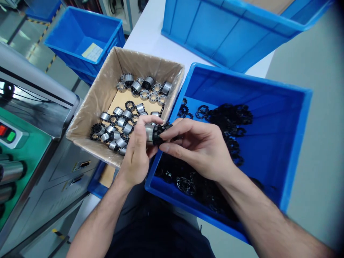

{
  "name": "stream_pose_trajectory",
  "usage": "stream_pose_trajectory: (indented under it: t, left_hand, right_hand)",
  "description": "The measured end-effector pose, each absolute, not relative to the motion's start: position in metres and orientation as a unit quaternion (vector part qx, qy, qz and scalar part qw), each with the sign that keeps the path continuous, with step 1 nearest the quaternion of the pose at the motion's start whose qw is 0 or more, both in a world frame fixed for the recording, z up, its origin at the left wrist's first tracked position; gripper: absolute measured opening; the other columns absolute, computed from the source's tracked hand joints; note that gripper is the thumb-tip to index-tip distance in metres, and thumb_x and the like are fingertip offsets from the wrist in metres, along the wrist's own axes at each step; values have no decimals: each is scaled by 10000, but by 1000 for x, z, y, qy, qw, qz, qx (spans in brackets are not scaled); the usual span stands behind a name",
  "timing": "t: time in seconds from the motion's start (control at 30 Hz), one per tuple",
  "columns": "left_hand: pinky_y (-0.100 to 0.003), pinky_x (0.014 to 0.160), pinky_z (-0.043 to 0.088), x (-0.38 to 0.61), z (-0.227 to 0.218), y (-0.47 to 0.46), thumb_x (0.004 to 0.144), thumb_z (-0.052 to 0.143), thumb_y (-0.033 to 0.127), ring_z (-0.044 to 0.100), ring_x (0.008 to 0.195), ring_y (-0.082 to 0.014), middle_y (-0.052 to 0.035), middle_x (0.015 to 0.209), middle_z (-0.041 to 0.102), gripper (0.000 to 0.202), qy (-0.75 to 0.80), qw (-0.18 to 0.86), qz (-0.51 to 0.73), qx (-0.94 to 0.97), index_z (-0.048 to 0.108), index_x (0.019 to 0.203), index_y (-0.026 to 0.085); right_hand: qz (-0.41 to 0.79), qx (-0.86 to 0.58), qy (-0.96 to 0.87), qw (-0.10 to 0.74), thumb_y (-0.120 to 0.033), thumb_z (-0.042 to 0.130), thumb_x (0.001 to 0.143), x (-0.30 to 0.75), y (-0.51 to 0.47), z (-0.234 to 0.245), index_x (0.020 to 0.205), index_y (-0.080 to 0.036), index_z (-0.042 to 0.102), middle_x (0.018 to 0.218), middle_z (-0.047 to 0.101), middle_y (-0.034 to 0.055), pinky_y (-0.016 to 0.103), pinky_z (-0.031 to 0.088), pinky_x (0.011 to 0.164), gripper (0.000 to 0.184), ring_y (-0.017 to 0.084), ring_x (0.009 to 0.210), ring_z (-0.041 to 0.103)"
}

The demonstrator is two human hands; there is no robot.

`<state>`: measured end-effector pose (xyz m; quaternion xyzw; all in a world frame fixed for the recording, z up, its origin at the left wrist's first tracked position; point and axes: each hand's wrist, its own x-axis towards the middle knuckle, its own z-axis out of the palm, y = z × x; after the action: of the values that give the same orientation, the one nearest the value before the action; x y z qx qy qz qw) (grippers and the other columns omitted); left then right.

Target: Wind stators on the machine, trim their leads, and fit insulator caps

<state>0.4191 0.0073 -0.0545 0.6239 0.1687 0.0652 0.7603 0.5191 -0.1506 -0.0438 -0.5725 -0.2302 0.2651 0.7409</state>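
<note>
My left hand (138,150) is wrapped round a motor stator core (149,134), a silvery metal cylinder with a black toothed end piece (158,134) facing right. Thumb and fingers of my right hand (199,147) pinch that black end piece; whether it is fully seated on the metal I cannot tell. Both hands meet above the edge between a plastic-lined carton (91,96) and a blue bin (295,143). Several similar stator cores (127,128) lie in the carton, some with black ends. Black plastic rings (231,114) are heaped in the bin.
A larger blue crate (215,36) stands behind the bin on the white table (145,28). Another blue bin (80,32) holding a paper is at the back left. On the left is a machine with a green surface (29,154) and a red-and-green button box (12,134).
</note>
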Motion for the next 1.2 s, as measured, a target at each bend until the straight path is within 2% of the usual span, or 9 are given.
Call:
stream_pose_trajectory:
  t: [0.13,0.3,0.4,0.63,0.77,0.9,1.0,1.1,1.2]
  left_hand:
    - [-298,465,295,420,-57,8,1165,416,975,374,521,-137,20,730,542,741,189,767,75,609,705,1186,293]
    - [-321,590,489,422,-60,10,1177,398,960,564,634,-194,6,740,579,738,207,747,71,628,689,1111,285]
    - [-332,673,566,422,-61,13,1208,395,916,593,672,-201,6,777,639,695,191,750,41,632,693,1159,289]
    - [-282,647,548,418,-63,16,1234,466,847,632,733,-190,16,786,557,620,167,752,44,637,742,1250,292]
    - [-266,579,494,420,-55,16,1202,528,878,647,678,-163,9,833,640,661,151,764,31,627,780,1304,276]
    - [-262,492,450,428,-48,18,1149,578,921,688,586,-154,-47,916,825,735,190,778,96,591,808,1163,222]
    - [-250,511,482,433,-48,19,1106,617,950,759,642,-171,-79,983,894,739,243,771,158,567,717,996,225]
    - [-244,453,402,433,-49,20,1101,678,922,575,460,-121,17,740,771,681,257,764,143,575,737,1118,243]
    - [-244,462,393,431,-50,19,1128,690,882,483,453,-108,61,658,614,655,228,762,122,593,784,1264,248]
  right_hand:
    - [232,-578,-251,741,-292,1129,873,518,-149,-45,995,-282,960,956,900,28,293,745,767,209,182,840,834]
    - [220,-594,-267,727,-389,1162,842,515,-147,-49,976,-272,951,930,894,35,314,735,763,277,187,807,805]
    - [211,-602,-291,713,-325,1121,896,516,-148,-51,1039,-277,961,983,911,34,311,727,787,220,183,832,813]
    - [164,-632,-377,657,-108,963,989,517,-151,-48,1152,-274,966,1016,922,14,303,710,832,232,171,867,842]
    - [163,-629,-363,668,-161,963,1025,519,-155,-49,1285,-299,965,1057,921,16,323,725,858,294,191,926,864]
    - [173,-641,-347,662,-322,830,1172,524,-165,-46,1555,-355,881,1353,942,54,468,766,1110,388,270,1200,902]
    - [167,-647,-344,660,-333,835,1178,525,-169,-43,1626,-392,832,1478,919,38,557,669,1339,452,297,1387,869]
    - [181,-622,-334,685,-241,904,1129,524,-168,-42,1656,-414,791,1338,950,4,537,640,1382,566,264,1365,885]
    - [192,-595,-315,714,-167,989,1042,523,-165,-44,1517,-393,860,1235,940,-19,417,744,1216,542,215,1214,916]
